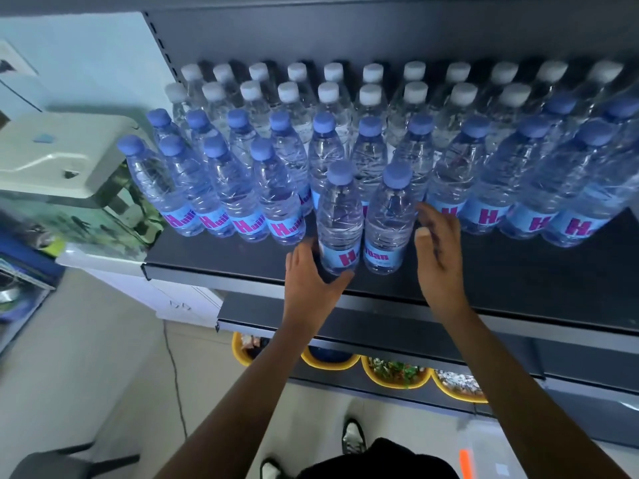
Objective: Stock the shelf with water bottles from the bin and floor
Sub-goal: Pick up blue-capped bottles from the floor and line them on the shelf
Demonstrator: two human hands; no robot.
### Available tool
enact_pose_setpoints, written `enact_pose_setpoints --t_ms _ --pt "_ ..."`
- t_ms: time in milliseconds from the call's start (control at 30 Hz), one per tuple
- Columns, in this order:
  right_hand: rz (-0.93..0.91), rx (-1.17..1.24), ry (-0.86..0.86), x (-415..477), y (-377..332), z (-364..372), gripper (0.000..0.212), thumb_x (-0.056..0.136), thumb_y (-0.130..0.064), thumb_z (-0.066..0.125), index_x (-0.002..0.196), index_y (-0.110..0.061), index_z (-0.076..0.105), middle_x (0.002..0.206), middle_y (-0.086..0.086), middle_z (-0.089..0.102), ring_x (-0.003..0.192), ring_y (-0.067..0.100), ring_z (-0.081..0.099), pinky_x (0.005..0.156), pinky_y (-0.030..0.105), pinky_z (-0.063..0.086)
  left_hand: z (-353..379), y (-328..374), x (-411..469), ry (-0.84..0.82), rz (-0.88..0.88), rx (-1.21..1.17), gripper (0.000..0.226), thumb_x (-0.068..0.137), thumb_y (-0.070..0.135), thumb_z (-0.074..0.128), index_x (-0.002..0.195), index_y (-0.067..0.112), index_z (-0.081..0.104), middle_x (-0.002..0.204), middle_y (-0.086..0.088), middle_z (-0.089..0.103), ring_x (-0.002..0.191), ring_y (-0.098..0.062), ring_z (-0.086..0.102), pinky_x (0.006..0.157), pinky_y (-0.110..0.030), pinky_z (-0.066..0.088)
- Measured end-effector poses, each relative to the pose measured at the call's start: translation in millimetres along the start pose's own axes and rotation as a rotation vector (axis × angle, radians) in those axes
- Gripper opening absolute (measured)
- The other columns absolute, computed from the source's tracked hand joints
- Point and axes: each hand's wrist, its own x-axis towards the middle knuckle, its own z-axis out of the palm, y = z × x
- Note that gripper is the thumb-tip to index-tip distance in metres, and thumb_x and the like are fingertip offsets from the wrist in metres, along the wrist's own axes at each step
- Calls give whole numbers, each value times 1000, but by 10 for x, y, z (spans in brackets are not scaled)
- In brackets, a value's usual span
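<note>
Two blue-capped water bottles stand upright side by side near the front of the dark shelf [214, 261], in a gap of the front row. My left hand [311, 281] curls round the base of the left bottle [340, 219], thumb on its right side. My right hand [439, 247] hovers just right of the right bottle [389, 223], fingers relaxed and apart from it. Behind them stand rows of blue-capped bottles [221, 188], and white-capped bottles [328, 95] fill the back.
A fish tank with a white lid [62, 150] stands left of the shelf. Lower shelves stick out below, with yellow bowls [394, 375] on one. A clear plastic bin [491, 451] sits on the floor at right, my shoes near it.
</note>
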Motion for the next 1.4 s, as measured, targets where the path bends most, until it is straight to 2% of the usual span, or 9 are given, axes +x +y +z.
enact_pose_setpoints --t_ms 133,233,400,567,667,833,933,1133,1400 --pt "46 13 -112 -123 -70 129 79 80 -18 85 144 -22 39 132 4 55 114 10 60 90 20 51 17 -38 6 42 15 -21 63 76 33 88 125 22 50 117 11 61 114 -14 51 96 -40 50" --pt "109 -1 -115 -40 -52 178 87 76 -10 89 144 -16 35 125 -12 59 111 1 62 93 19 51 14 -94 10 83 18 24 52 78 32 87 116 22 54 112 11 58 109 -12 48 93 -37 51" --pt "118 6 -334 118 64 20 74 92 -6 74 152 -19 32 144 -3 60 132 13 58 114 47 45 -53 -114 119 70 8 -11 45 82 27 84 116 24 55 109 16 50 108 -13 50 93 -28 52" --pt "-20 -119 -323 143 153 35 67 97 -32 59 158 -17 36 137 5 47 123 6 52 103 25 49 -76 -135 182 18 33 52 60 72 41 88 119 28 54 113 16 52 110 -8 41 96 -31 46" --pt "-8 -121 -321 151 182 94 68 99 -24 56 160 -13 29 136 9 43 113 -1 53 94 13 46 -50 -136 212 45 20 94 64 72 48 87 121 30 52 114 17 53 111 -9 42 100 -34 45" --pt "104 51 -318 128 117 232 67 89 -12 67 143 -28 32 142 -2 51 132 8 52 111 29 43 7 -140 248 115 -19 96 60 75 45 87 120 27 51 113 14 57 110 -8 44 102 -36 45" --pt "91 31 -247 101 95 366 78 77 -7 84 130 -39 38 138 -7 51 132 12 52 108 25 43 23 -146 237 167 -23 87 54 76 42 87 114 24 53 108 11 58 105 -11 47 95 -33 45" --pt "53 -37 -136 109 174 512 78 78 -13 86 145 -19 46 132 4 47 110 20 60 92 28 53 84 -147 216 297 -15 121 46 76 36 87 99 16 53 93 5 52 89 -14 46 85 -30 43" --pt "92 -1 -182 61 196 484 66 80 -6 84 136 -14 51 130 0 60 121 14 60 102 36 52 122 -162 198 344 37 159 44 81 33 85 103 12 53 94 3 52 90 -16 48 88 -39 48"
